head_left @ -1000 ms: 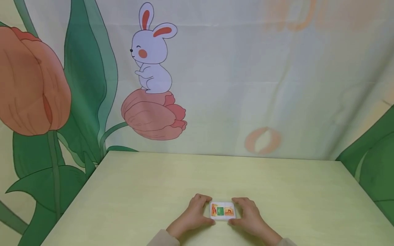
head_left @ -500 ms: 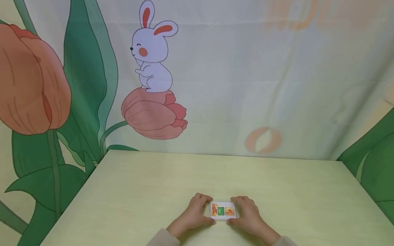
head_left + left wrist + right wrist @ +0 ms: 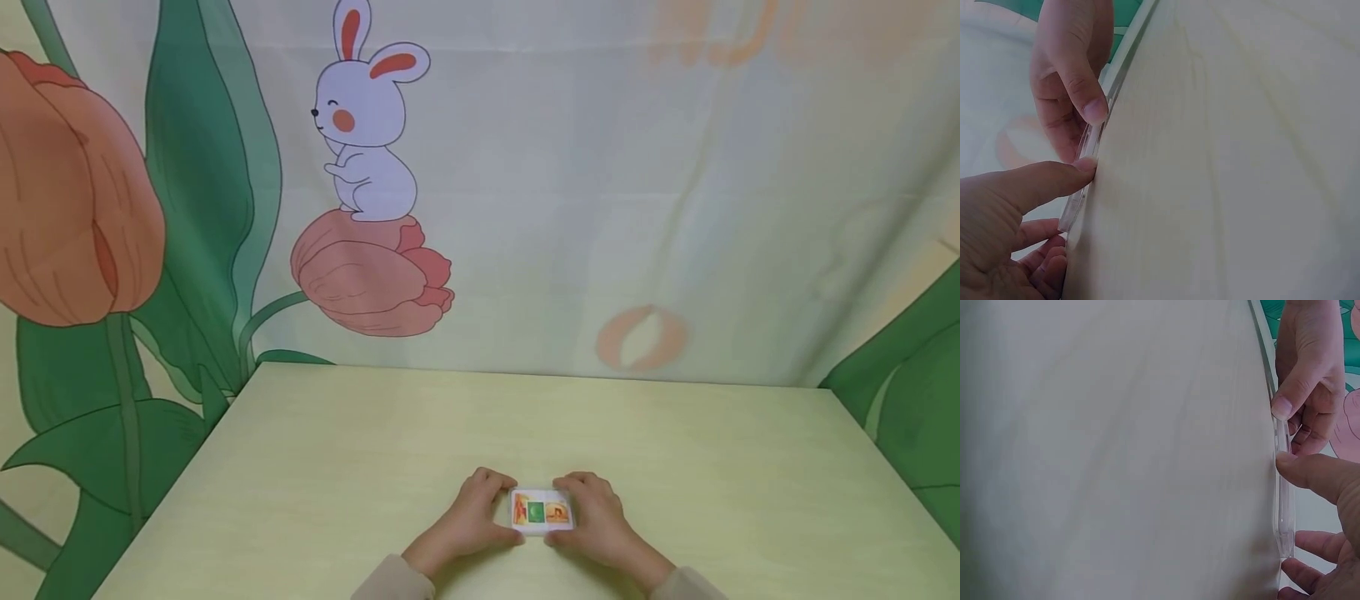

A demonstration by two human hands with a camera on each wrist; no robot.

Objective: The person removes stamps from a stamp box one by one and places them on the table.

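Note:
A small flat clear plastic case [image 3: 536, 512] with a white face, a green square and orange pictures lies on the table, between both hands. My left hand [image 3: 474, 512] grips its left part, with the thumb on the near edge and the fingers at the far edge. From the other side my right hand [image 3: 597, 515] holds it the same way, covering part of its right end. In the left wrist view the case [image 3: 1070, 212] is seen edge-on, low against the tabletop. The right wrist view shows its transparent edge [image 3: 1284, 509] beside both thumbs.
The pale yellow-green table [image 3: 360, 450] stretches around the hands to its far edge. Behind it hangs a cloth backdrop [image 3: 555, 200] printed with a rabbit, tulips and green leaves.
My right hand has slid a little to the left, over more of the case. My left hand stays at its end of the case. The head view has shifted slightly.

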